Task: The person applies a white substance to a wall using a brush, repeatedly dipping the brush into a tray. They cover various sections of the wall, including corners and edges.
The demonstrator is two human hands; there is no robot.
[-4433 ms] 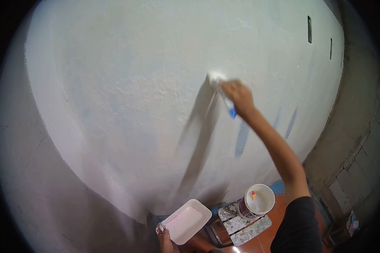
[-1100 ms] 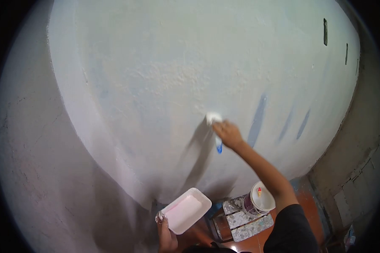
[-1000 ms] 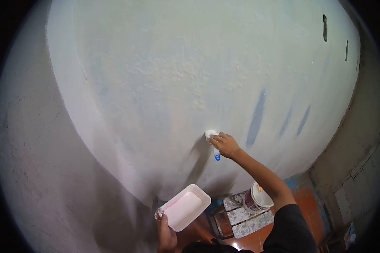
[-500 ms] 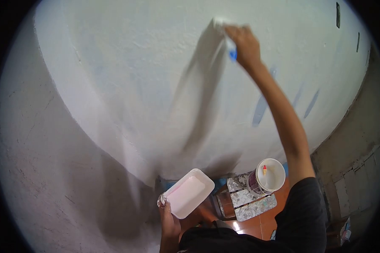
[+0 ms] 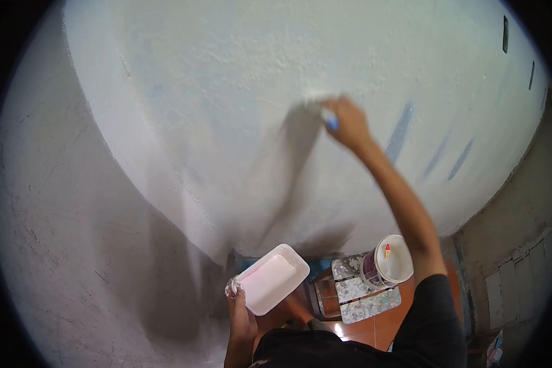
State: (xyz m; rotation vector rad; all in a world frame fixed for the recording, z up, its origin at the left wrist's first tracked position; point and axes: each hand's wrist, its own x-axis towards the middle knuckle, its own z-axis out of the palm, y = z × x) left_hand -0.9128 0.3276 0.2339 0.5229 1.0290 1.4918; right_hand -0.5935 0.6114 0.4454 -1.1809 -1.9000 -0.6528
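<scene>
A paintbrush with a blue-tipped handle [image 5: 331, 120] is held in my right hand [image 5: 345, 121], its head against the pale wall [image 5: 245, 122]; hand and brush are slightly blurred. Low in the view, my left hand [image 5: 239, 303] grips the left edge of a white rectangular tray [image 5: 297, 257], thumb over the rim. Pale pinkish-white paint [image 5: 273, 279] lies in the tray. Some white material covers the fingers at the tray's corner.
Right of the tray, a white bucket [image 5: 369, 270] with a red-tipped item [image 5: 387, 250] inside stands on a paint-spattered stool [image 5: 371, 305]. Grey-blue streaks [image 5: 400, 134] mark the wall. An unpainted grey wall [image 5: 49, 184] is at the left; orange tiles [image 5: 374, 331] form the floor.
My right hand has moved down the wall with the brush. The camera view has shifted slightly. My left hand still holds the tray.
</scene>
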